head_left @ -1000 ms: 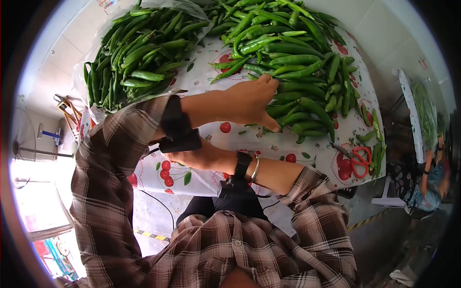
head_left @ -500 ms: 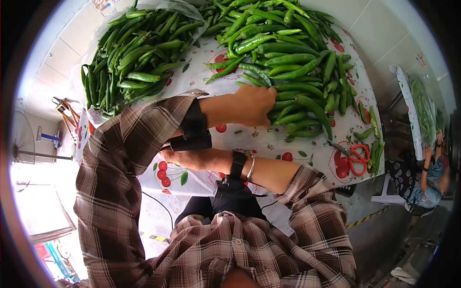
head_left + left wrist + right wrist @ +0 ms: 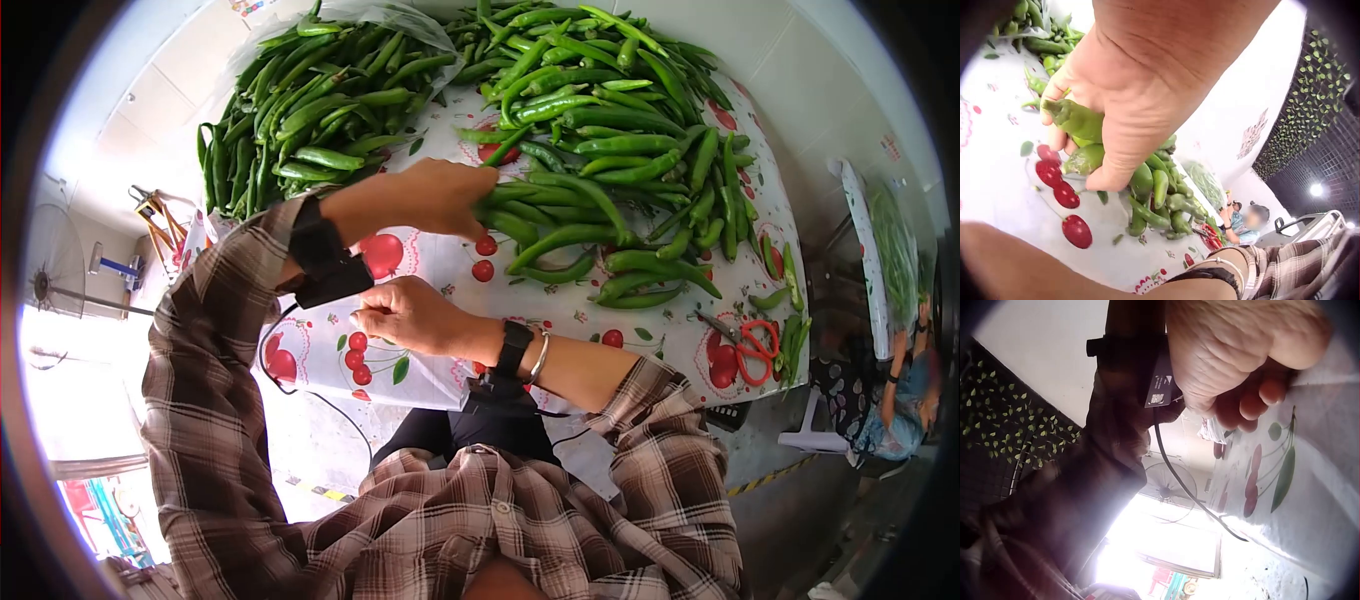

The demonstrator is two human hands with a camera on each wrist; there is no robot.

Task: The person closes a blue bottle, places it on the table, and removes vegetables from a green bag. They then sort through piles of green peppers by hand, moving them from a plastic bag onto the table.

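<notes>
My left hand point(image 3: 450, 190) grips a bunch of long green chili peppers point(image 3: 555, 205) at one end, on the near left side of a larger pepper pile point(image 3: 620, 115). In the left wrist view, pepper ends point(image 3: 1085, 122) show between my thumb and fingers. The other ends of the bunch overlap peppers lying on the cloth. My right hand point(image 3: 415, 315) rests low over the tablecloth nearer my body, with its fingers curled in under the palm in the right wrist view. A pale crumpled thing point(image 3: 1212, 432) shows beside those fingers.
A clear plastic bag point(image 3: 430, 35) full of green peppers stands at the back left. Red-handled scissors point(image 3: 755, 350) and a few loose peppers point(image 3: 790, 340) lie near the right edge of the cherry-print tablecloth point(image 3: 600, 360). Another person point(image 3: 900, 390) sits off to the right.
My left hand gripped several peppers at the left of the pile and drew them leftward, leaving a gap in the row. The right hand stayed nearly where it was.
</notes>
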